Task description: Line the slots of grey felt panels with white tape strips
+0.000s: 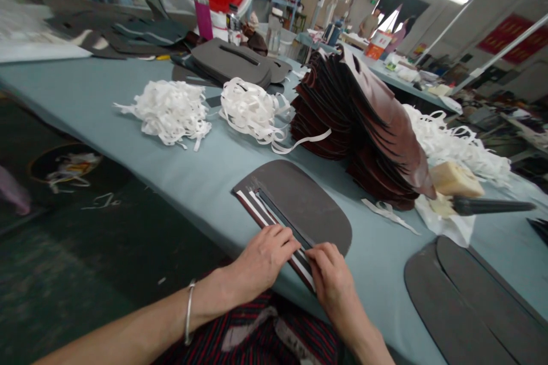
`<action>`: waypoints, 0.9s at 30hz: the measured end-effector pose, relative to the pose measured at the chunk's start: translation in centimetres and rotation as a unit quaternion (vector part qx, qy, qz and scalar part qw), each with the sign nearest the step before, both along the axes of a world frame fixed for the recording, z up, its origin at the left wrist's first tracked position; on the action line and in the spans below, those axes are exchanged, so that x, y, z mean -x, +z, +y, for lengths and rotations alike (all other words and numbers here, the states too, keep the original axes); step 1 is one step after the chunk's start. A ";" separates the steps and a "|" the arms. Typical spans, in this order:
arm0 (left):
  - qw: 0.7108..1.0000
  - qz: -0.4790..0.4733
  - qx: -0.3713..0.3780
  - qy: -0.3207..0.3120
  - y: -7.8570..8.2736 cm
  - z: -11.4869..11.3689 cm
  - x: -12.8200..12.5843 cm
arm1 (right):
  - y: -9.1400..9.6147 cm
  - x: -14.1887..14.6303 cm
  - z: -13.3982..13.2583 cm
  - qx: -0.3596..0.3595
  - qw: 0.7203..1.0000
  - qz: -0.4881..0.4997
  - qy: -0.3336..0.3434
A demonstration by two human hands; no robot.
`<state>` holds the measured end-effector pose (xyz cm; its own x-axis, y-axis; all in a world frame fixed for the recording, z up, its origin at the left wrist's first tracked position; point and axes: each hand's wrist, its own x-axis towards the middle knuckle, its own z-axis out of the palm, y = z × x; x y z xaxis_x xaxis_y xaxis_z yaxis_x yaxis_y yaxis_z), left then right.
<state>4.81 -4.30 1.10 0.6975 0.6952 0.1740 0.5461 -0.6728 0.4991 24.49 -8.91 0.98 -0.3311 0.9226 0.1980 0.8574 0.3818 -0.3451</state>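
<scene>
A dark grey rounded panel [308, 199] lies on the blue-grey table [128, 125] in front of me. Along its near straight edge run a dark slot and white tape strips [261, 211]. My left hand [261, 259] rests with fingers pressed together on the strip end at the panel's edge. My right hand [331, 279] sits beside it, fingers curled and pinching the same edge. The two hands nearly touch. A bracelet circles my left wrist.
A fanned stack of brown leather pieces [359, 120] stands behind the panel. White tape scraps [171, 111] lie in heaps to the left and right. A brush [488, 205] rests on paper at the right. More grey panels [466, 302] lie at the near right.
</scene>
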 end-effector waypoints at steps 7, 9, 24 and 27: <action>1.000 0.008 -0.016 -0.015 0.6 0.0 -0.3 | -0.2 -0.5 -0.6 -0.019 0.998 0.061 -0.015; 0.999 0.016 -0.022 -0.024 0.7 0.0 -0.5 | -0.3 -0.7 -0.9 -0.016 0.997 0.071 -0.015; 0.998 -0.048 -0.037 0.002 -0.4 0.5 1.2 | -0.5 -1.0 -1.3 -0.016 0.996 0.085 -0.005; 0.983 -0.083 -0.043 0.156 -0.3 2.8 4.6 | -0.5 0.1 0.5 -0.036 0.995 0.094 -0.027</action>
<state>0.23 -1.49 0.83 0.4106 0.8483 0.3345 0.6484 -0.5295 0.5470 24.35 -8.42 0.44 -0.2331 0.9191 0.3176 0.8000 0.3670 -0.4746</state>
